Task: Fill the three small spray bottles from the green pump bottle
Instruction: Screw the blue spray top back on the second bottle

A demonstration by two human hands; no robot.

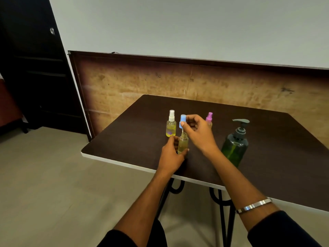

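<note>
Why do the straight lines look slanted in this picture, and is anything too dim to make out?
Head view: the wide lens bends and tilts the door and table edges; lighting is dim and even; the green pump bottle looks dark; the door is nearly black.

The right hand [196, 133] covers most of the pink-capped bottle [209, 119] — only its pink sprayer and a sliver of body show. The left hand [171, 154] hides the base of the open bottle [183, 142]. The surface [267, 175] runs off the right edge. The white-capped bottle's [171, 124] label is too small to read.
</note>
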